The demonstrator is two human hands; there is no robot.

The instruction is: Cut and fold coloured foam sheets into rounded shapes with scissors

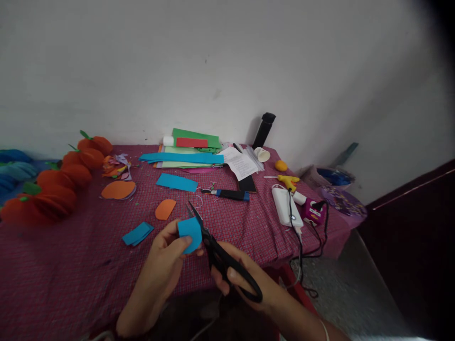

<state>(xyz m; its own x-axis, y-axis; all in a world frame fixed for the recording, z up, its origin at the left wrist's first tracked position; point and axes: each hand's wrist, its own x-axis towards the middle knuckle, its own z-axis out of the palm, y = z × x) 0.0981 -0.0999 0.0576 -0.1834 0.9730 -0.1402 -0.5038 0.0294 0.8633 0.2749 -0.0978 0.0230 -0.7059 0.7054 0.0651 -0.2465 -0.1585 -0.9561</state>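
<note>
My left hand pinches a small piece of blue paper with a rounded right edge between thumb and fingers. Fingers of my right hand are through the handles of black scissors. The scissor blades stand slightly apart, beside the upper right edge of the blue paper. Beyond the hands lies an orange paper piece with a rounded outline. To the left of my left hand rests a small stack of blue paper pieces. A folded blue strip lies farther back.
Orange paper pumpkins line the left side, near paper scraps and orange cutouts. Behind are coloured sheets, a utility knife and a black bottle. At right are a yellow glue gun, a white power bank and cables.
</note>
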